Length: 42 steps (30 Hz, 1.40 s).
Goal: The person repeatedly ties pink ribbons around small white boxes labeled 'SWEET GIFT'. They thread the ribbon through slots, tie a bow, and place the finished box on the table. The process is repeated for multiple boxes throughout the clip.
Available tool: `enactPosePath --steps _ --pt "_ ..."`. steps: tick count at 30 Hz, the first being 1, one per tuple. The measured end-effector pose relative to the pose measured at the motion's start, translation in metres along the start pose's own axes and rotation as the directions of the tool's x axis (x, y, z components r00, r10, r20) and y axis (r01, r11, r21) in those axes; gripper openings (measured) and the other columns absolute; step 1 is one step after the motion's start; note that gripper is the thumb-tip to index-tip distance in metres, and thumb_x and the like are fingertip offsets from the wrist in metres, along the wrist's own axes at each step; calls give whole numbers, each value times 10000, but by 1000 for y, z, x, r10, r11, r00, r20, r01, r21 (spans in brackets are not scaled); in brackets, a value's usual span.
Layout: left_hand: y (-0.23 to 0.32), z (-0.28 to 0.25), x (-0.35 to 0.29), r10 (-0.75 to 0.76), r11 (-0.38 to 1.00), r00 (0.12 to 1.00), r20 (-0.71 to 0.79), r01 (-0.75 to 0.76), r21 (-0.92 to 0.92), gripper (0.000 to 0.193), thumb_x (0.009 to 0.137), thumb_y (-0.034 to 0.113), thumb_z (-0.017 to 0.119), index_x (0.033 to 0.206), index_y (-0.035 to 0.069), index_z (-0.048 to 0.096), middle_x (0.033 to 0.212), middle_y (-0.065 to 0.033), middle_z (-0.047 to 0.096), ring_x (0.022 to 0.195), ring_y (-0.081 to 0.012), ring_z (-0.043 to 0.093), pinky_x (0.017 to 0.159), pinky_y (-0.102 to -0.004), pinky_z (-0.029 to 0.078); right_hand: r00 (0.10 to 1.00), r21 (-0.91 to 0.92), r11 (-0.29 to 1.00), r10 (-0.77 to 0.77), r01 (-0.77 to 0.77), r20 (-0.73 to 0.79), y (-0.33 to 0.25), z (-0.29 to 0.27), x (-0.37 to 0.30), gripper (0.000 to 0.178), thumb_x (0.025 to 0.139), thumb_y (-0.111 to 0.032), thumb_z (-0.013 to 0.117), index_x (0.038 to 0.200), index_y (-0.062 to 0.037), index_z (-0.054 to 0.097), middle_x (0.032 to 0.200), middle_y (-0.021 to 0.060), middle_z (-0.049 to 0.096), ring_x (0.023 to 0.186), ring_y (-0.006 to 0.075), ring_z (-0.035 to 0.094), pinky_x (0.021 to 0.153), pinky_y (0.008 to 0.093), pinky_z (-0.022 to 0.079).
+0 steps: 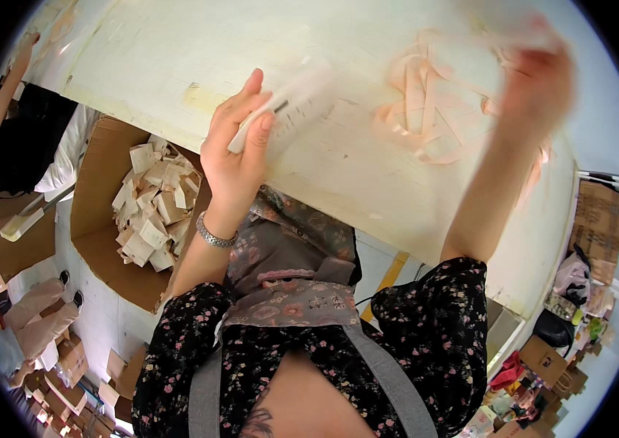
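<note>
My left hand (233, 146) is closed around a flat white printed packet (291, 106), gripped between thumb and fingers above the near part of the table. The packet's far end is smeared by motion, so I cannot tell its exact kind. My right hand (539, 84) is raised at the far right of the table and is badly blurred. Its fingers and anything in them cannot be made out. Just left of it, pale peach ribbon (423, 98) lies in a loose tangle on the tabletop, and more strands run beneath my right forearm.
A white worktable (339, 179) with a worn surface spans the view. At its near left stands an open cardboard box (90, 219) holding many small cream-white packets (152, 212). Another person (25, 131) works farther left. Cartons and bags (543, 358) crowd the lower right.
</note>
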<state>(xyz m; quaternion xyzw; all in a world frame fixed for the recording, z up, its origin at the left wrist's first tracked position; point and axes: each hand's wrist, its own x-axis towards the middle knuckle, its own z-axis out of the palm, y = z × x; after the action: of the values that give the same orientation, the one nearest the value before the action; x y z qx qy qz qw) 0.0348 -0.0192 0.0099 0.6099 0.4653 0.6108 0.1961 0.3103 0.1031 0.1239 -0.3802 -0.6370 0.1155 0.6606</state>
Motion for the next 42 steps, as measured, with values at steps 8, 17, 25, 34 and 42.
enactPosePath --steps 8,17,25,34,42 --pt "16 -4 -11 -276 951 960 44 280 -135 391 965 110 481 1333 -20 463 1269 -145 555 1116 -166 541 955 -285 414 596 -58 772 534 -633 600 -58 65 -114 241 864 -211 631 922 16 686 740 8 662 649 61 578 584 207 448" --pt "11 0 -14 -191 980 981 -20 189 -64 332 955 97 502 1260 -32 529 1178 -125 607 1035 -136 573 891 -259 452 482 -67 662 607 -746 632 -52 96 -129 299 840 -286 652 829 11 687 681 24 652 598 61 568 541 209 439" --pt "11 3 -15 -142 990 989 -45 141 -26 304 930 70 530 1225 9 569 1121 -110 633 978 -147 601 851 -269 469 505 -29 665 594 -747 626 -54 102 -132 282 834 -267 661 839 14 675 687 31 652 595 62 578 538 214 450" --pt "31 -15 17 -362 930 929 70 365 -35 263 816 6 571 1072 -12 630 982 -63 669 875 -108 615 767 -243 488 836 47 985 114 -164 538 -19 100 -126 44 743 -19 708 760 8 678 1111 155 596 996 236 566 841 319 431" --pt "30 -51 37 -464 873 813 352 488 24 317 849 21 593 1165 2 574 1087 -72 639 964 -116 584 866 -254 443 520 371 456 261 -809 813 10 92 -124 92 791 -40 706 873 0 692 1119 100 593 1032 201 557 891 306 428"
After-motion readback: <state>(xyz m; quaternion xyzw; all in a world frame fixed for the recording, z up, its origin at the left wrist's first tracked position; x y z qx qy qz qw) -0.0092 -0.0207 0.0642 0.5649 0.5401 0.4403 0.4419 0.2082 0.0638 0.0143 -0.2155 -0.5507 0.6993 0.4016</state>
